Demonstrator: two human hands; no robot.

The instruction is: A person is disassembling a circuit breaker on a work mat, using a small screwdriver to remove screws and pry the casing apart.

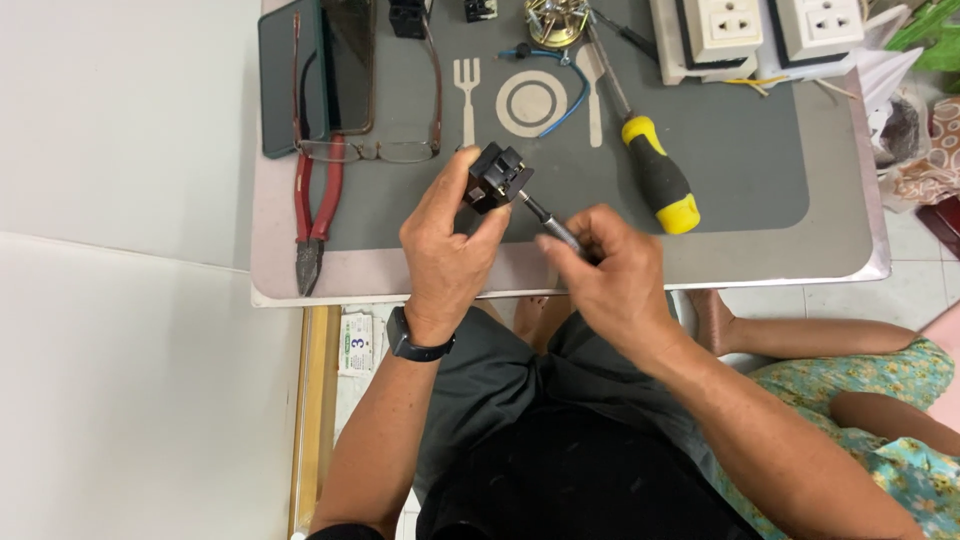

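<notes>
Two hands are working above the near edge of the worktop [840, 255]. Left hand [445, 250] is gripping a small black socket block [496, 178], fingers clenched round its sides, holding it just over the grey mat [740, 150]. Right hand [615, 270] is pinching a thin screwdriver [545, 218], fingers closed on the shaft. Its long axis is running up and to the left, tip touching the block's right face, so the block is lying up-left of the right fingers. Lying unused toward the far right is a yellow-handled screwdriver [655, 175]; red pliers [315, 205] are lying along the left edge, beside spectacles [385, 150] and a phone [315, 70]. White outlets [725, 30] are sitting at the far edge. No containers are showing.
</notes>
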